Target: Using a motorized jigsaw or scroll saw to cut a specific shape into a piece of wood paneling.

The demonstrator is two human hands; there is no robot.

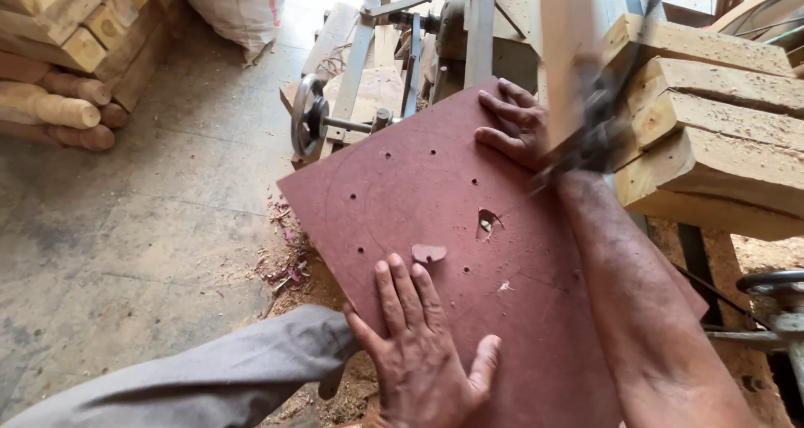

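Observation:
A dark red flat board (435, 210) with several small drilled holes and a ragged cut-out lies tilted across a woodworking machine. My left hand (423, 353) presses flat on its near edge, fingers spread, just below a small loose red offcut (429, 252). My right hand (519, 126) rests with its fingers laid on the board's far right edge, beside a blurred upright saw part (586, 135). Neither hand grips anything.
Stacked pale timber blocks (720, 135) sit right of the board. The machine's handwheel (308, 116) and metal frame lie behind. Turned wooden legs and blocks (59, 101) pile at the far left on the concrete floor. Sawdust (285, 269) lies under the board.

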